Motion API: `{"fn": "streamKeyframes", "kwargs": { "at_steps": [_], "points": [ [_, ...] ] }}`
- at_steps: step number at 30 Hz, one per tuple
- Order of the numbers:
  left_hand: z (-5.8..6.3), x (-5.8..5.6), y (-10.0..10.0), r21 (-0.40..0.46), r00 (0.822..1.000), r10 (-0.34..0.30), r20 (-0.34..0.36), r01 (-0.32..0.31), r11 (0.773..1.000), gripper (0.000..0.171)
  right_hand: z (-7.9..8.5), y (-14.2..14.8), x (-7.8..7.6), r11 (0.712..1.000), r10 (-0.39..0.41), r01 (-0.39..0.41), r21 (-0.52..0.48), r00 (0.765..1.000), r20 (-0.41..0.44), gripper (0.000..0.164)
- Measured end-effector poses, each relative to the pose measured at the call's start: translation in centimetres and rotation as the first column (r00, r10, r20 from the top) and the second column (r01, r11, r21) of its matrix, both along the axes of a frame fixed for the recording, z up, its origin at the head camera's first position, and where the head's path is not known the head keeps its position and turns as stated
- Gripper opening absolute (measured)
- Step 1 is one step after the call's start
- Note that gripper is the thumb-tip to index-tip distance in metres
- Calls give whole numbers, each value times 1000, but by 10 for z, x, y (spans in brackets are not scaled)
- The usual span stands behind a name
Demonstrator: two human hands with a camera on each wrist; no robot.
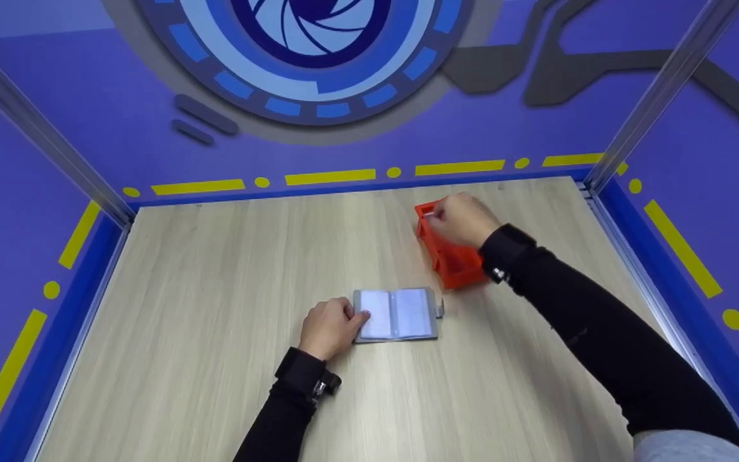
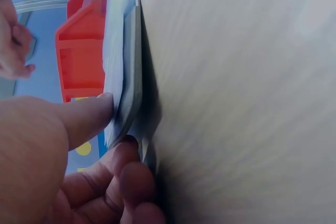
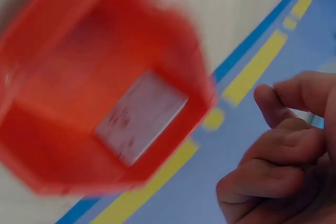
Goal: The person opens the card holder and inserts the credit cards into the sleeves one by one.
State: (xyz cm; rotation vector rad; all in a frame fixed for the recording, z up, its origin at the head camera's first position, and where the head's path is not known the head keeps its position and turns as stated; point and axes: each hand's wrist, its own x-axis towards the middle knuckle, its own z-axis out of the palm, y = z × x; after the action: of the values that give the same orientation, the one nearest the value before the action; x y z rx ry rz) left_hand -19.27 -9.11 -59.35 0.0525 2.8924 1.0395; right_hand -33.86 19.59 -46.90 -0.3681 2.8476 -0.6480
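The left hand [image 1: 330, 328] is pinching the booklet [image 1: 412, 313] while the right hand [image 1: 464, 220], its hold unclear, is hovering over the red bin [image 1: 464, 280], beyond and rightward.

And there's the red box-shaped bin [image 1: 456, 260], smooth plastic with a soft sheen, on a pale wood-grain tabletop [image 1: 228, 269], matt and even! Smooth, plastic-looking pages [image 1: 412, 311] line the grey-covered booklet [image 1: 393, 314]; matt black cloth sleeves [image 1: 591, 337] here, shiny silver metal corner rails [image 1: 42, 128] there.
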Motion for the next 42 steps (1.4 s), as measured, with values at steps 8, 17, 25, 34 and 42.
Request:
{"fn": "streamKeyframes", "kwargs": {
  "at_steps": [8,17,25,34,42],
  "points": [
    [0,0,0,-3,1000,-10,19,10,1000,37,-2,40,-35,982,-50,57,183,998,-41,21],
    [-2,-3,-2,-27,1000,-8,12,8,1000,38,-31,48,-51,954,-22,70,292,986,-163,36],
    [-4,-2,-2,-15,1000,-14,-2,13,1000,38,-43,49,-59,951,-28,88,298,980,-199,45],
    [-5,0,-2,-14,1000,-14,25,15,1000,37,-57,49,-60,951,-49,100,292,983,-175,43],
    [-3,-3,-3,-8,1000,-6,27,6,1000,37,-55,46,-62,952,-65,130,276,970,-234,35]
  ]
}}
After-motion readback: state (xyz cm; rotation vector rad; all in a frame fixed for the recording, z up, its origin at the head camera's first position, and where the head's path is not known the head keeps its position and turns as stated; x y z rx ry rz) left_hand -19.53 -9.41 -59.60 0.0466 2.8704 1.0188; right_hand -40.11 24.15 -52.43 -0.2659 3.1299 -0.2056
